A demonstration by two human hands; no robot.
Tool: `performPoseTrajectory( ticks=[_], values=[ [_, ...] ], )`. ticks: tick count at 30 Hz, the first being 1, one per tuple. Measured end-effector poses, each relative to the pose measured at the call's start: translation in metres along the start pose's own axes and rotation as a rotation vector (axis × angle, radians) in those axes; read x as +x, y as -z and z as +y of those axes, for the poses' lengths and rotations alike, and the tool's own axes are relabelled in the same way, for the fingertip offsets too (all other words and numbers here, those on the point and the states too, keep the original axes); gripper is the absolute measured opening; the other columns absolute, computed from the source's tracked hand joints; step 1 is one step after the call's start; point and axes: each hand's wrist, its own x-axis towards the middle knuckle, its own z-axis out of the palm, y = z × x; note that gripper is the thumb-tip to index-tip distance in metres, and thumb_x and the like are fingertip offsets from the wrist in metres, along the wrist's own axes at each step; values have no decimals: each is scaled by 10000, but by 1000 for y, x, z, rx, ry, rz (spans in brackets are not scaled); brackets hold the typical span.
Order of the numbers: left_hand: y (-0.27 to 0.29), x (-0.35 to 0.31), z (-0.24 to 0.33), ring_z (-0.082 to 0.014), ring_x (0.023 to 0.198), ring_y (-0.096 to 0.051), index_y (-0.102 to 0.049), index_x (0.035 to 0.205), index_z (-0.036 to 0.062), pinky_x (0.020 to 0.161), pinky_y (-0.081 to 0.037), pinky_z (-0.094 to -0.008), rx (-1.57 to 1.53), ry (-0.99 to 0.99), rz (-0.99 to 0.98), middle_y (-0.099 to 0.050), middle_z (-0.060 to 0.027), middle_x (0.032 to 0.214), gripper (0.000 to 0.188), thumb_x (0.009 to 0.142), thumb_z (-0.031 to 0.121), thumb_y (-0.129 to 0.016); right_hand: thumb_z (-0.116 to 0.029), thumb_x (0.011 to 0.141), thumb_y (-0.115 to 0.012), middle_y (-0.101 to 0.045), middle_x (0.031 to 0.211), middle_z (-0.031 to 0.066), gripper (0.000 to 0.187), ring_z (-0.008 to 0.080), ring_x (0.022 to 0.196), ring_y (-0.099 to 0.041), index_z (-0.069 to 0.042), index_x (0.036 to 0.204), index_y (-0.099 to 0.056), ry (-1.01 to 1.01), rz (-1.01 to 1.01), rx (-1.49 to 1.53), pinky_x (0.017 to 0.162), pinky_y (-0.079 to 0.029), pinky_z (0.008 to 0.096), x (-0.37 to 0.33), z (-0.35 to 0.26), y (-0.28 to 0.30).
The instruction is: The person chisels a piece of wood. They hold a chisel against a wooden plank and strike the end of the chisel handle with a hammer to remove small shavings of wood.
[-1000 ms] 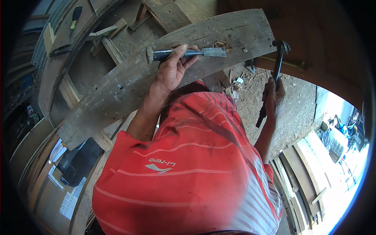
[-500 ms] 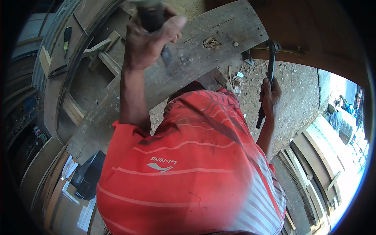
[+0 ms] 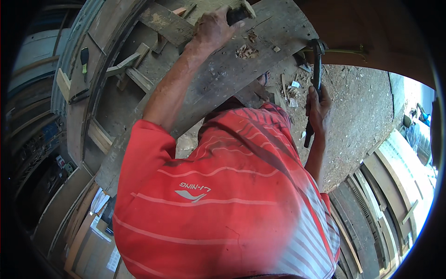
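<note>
My left hand [image 3: 213, 31] is above the far part of a worn wooden plank. It is closed on a chisel [image 3: 238, 16], whose thick dark handle and pale butt end stick out to the right; the blade is hidden. To the right, my right hand [image 3: 319, 109] wraps round the dark handle of a hammer [image 3: 318, 69]. The hammer stands nearly upright in view, its head beside the plank's right end. A small heap of wood chips [image 3: 246, 51] lies on the plank [image 3: 195, 93], with one loose chip [image 3: 276, 49] to its right.
Wood shavings litter the ground [image 3: 357, 102] at right. A brown panel [image 3: 371, 32] stands at the far right. Stacked boards [image 3: 381, 186] lie at the lower right. At left, a screwdriver-like tool [image 3: 84, 63] with a black and green handle rests on a curved wooden piece [image 3: 76, 121].
My left hand has moved right and farther away with the chisel, which has tipped from upright to lying sideways. My right hand holds the hammer in nearly the same place. The view has shifted slightly.
</note>
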Motion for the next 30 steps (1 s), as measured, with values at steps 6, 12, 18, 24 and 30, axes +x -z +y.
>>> performPoseTrajectory(
  ticks=[6, 12, 18, 24, 30],
  values=[
    [13, -14, 32, -364, 936, -725, -675, 1109, 16, 798, -564, -455, 96, -62, -359, -731, -200, 913, 670, 753, 563, -828, -343, 1021, -618, -485, 650, -58, 313, 28, 506, -430, -49, 1126, -602, -45, 9, -14, 435, -337, 222, 2, 3, 1],
    [23, 12, 20, -236, 753, -717, -679, 966, 32, 697, -546, -375, -45, 36, -6, -716, -107, 787, 503, 840, 505, -798, -347, 1016, -613, -501, 657, -44, 335, 45, 530, -450, -40, 1149, -608, -46, 2, -31, 466, -357, 244, 7, 2, 3],
    [87, 29, 100, -93, 637, -517, -561, 1063, 47, 562, -432, -296, -762, 71, 88, -526, 6, 723, 379, 1001, 416, -615, -321, 1035, -604, -473, 620, -63, 364, 26, 458, -413, -33, 1257, -598, 3, 12, -63, 404, -319, 220, 10, 21, 1],
    [53, 40, 103, -90, 604, -464, -524, 962, 88, 550, -385, -280, -1014, -178, 211, -470, 29, 687, 391, 1034, 472, -546, -396, 1003, -620, -511, 659, -40, 379, 51, 564, -468, -38, 1126, -643, -90, 0, -53, 501, -366, 256, 10, 2, -3],
    [15, 43, 113, -56, 614, -432, -540, 1015, 103, 549, -360, -251, -1275, -133, 107, -475, 49, 732, 260, 1037, 357, -586, -388, 1012, -611, -500, 667, -47, 402, 43, 559, -455, -35, 1204, -630, -80, -2, 2, 496, -364, 240, 9, 4, -6]
  ],
)
